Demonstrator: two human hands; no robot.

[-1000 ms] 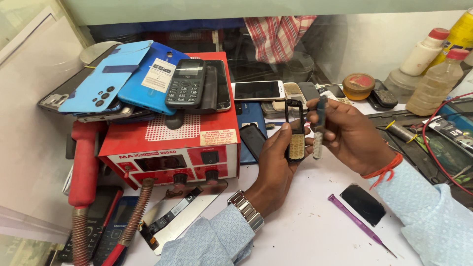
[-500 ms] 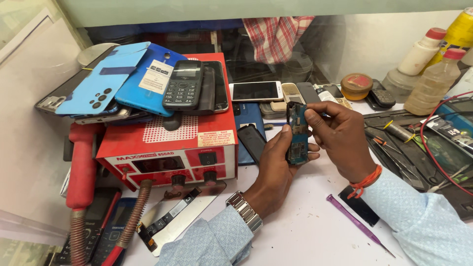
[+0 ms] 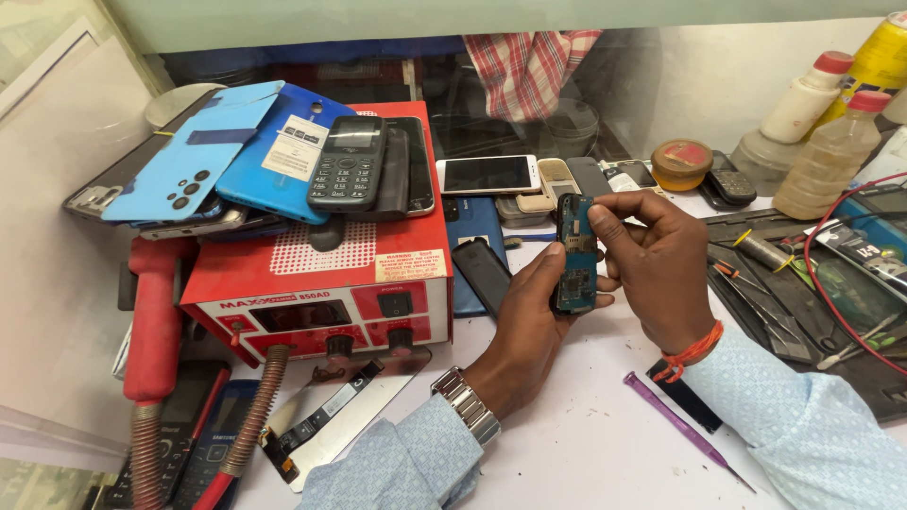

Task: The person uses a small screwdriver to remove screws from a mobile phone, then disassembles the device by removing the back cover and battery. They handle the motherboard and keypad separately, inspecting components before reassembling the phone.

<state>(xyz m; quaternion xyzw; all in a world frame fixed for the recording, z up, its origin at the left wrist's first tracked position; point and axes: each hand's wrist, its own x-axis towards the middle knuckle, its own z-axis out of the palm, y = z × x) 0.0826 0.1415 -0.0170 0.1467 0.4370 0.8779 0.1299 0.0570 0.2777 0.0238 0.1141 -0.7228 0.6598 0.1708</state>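
A small blue-green phone circuit board stands upright above the white table, held between both hands. My left hand grips its lower half from the left, a metal watch on that wrist. My right hand pinches its top and right edge, an orange thread on that wrist. Both sleeves are light blue.
A red rework station box at left carries a pile of phones and a keypad phone. A red hot-air handle lies beside it. A white smartphone, bottles, a purple pry tool and a tool mat surround the hands.
The yellowish keypad side of the phone part seen a second ago has been turned away; its blue-green circuit side now faces me. Both hands stayed near the same spot.
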